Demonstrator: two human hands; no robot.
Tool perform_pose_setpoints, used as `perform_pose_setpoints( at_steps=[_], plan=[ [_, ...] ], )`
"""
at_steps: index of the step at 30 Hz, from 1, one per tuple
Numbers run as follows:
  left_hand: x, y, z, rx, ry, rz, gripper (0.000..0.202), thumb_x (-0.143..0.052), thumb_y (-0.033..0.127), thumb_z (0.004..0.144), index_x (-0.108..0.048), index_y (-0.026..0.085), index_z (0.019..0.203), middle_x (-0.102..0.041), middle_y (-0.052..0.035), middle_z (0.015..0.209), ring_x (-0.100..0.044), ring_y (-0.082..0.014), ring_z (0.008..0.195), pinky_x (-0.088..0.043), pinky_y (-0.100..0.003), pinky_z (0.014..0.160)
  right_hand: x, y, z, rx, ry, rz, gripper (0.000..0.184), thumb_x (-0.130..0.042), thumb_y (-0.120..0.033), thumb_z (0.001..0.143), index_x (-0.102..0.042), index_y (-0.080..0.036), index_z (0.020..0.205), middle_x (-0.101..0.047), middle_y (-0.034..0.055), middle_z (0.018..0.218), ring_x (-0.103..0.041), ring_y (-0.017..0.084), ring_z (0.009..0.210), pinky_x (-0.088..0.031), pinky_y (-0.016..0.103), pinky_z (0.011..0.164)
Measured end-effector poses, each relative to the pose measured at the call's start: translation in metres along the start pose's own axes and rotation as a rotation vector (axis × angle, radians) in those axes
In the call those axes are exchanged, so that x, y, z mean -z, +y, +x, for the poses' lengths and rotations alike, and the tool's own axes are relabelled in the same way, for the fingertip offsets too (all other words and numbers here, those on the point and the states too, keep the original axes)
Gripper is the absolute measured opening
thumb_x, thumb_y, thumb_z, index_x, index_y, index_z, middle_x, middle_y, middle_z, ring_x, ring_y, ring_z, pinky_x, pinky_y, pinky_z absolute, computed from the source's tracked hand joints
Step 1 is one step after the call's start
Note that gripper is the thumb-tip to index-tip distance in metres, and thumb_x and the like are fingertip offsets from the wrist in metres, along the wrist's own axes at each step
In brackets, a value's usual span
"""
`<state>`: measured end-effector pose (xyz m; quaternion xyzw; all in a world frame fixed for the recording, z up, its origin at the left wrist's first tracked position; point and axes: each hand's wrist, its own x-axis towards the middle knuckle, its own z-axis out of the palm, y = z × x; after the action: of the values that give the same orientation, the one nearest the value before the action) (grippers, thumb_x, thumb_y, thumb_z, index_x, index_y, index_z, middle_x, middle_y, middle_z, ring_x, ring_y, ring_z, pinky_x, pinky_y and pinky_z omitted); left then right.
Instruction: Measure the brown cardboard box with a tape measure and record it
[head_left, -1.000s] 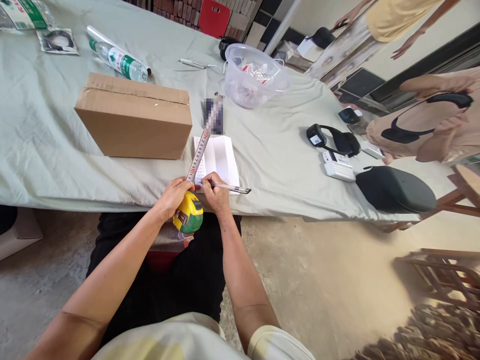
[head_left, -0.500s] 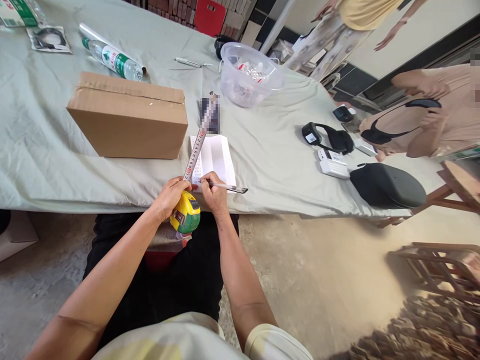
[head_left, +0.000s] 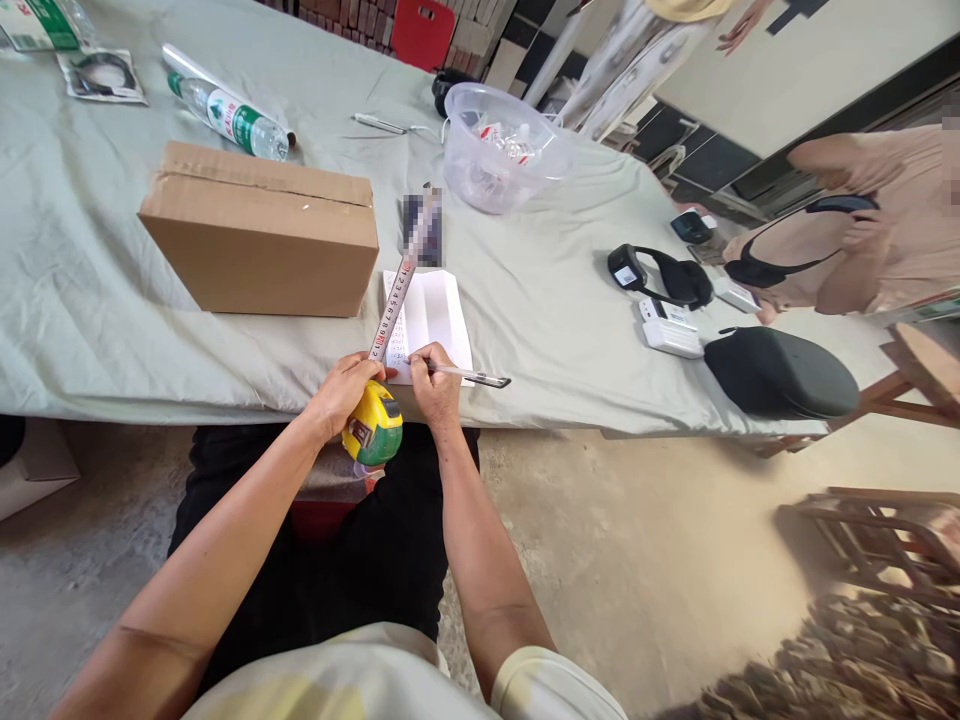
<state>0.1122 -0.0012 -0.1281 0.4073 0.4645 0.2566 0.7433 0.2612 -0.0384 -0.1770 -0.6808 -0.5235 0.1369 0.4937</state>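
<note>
My left hand is closed on a yellow and green tape measure at the table's front edge. The pulled-out blade slants away across the left part of a white sheet of paper and over a blurred dark object. Between the fingers of my right hand is a pen, its tip at the paper beside rows of handwriting. The paper shows fold lines. A closed brown cardboard box stands just left of the paper.
Behind are a clear plastic basin holding wrappers, a water bottle and another pen. On the right lie a black headset, white devices and a dark case. A person is at the right end, holding a dark strapped thing.
My right hand and the pen have shifted slightly right along the paper. The left hand keeps its hold on the tape measure. The standing person at the back has moved left.
</note>
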Motion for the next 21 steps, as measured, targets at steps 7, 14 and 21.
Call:
perform_pose_setpoints(
  at_steps=[7, 14, 21],
  plan=[
    [0.0008, -0.0029, 0.0033, 0.011, 0.006, -0.017, 0.009, -0.059, 0.025, 0.064, -0.054, 0.018, 0.064, -0.063, -0.0008, 0.07, -0.054, -0.0116, 0.054, -0.042, -0.022, 0.05, -0.0005, 0.0003, 0.0008, 0.015, -0.034, -0.018, 0.015, -0.043, -0.028, 0.081, -0.045, -0.023, 0.067, -0.05, -0.0026, 0.06, -0.049, 0.014, 0.06, -0.04, 0.028, 0.062],
    [0.0012, -0.0038, 0.004, -0.038, 0.024, 0.01, 0.008, -0.058, 0.025, 0.064, -0.056, 0.017, 0.061, -0.054, 0.0026, 0.059, -0.05, -0.0105, 0.051, -0.039, -0.021, 0.047, -0.0003, 0.0013, 0.0006, 0.02, -0.036, -0.012, 0.015, -0.044, -0.027, 0.079, -0.043, -0.023, 0.065, -0.048, -0.0034, 0.058, -0.047, 0.014, 0.058, -0.039, 0.028, 0.06],
    [-0.0002, -0.0007, 0.0015, 0.037, -0.007, -0.042, 0.01, -0.059, 0.023, 0.062, -0.051, 0.018, 0.065, -0.072, -0.0055, 0.087, -0.058, -0.0118, 0.052, -0.042, -0.024, 0.049, 0.0011, 0.0045, -0.0017, -0.047, 0.105, 0.011, 0.015, -0.044, -0.029, 0.08, -0.047, -0.023, 0.067, -0.049, -0.0033, 0.06, -0.047, 0.014, 0.058, -0.04, 0.028, 0.061]
  ],
)
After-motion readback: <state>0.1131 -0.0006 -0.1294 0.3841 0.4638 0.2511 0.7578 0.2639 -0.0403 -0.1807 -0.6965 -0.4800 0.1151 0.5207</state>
